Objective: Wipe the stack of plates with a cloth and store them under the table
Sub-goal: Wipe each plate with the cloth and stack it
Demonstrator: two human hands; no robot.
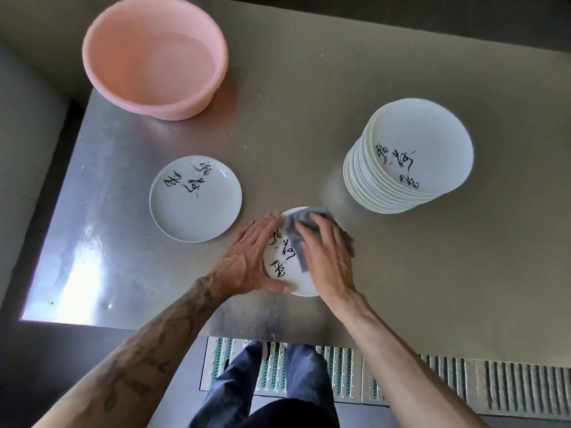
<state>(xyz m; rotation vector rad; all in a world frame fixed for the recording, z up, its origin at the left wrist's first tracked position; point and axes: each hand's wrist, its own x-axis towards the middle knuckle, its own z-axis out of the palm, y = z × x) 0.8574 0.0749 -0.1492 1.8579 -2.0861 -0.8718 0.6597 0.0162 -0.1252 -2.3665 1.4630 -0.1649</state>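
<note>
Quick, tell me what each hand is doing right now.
Left hand: open, straight fingers bracing the plate at its rim.
Right hand: open, pressing the cloth flat onto the plate.

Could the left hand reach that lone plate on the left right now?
Probably yes. The left hand rests on the plate being wiped, and the lone plate lies close beside it on the table, with nothing between.

A slotted metal floor grate ran along the stainless steel table's near edge. Bright light glared off the tabletop's near-left corner.
</note>
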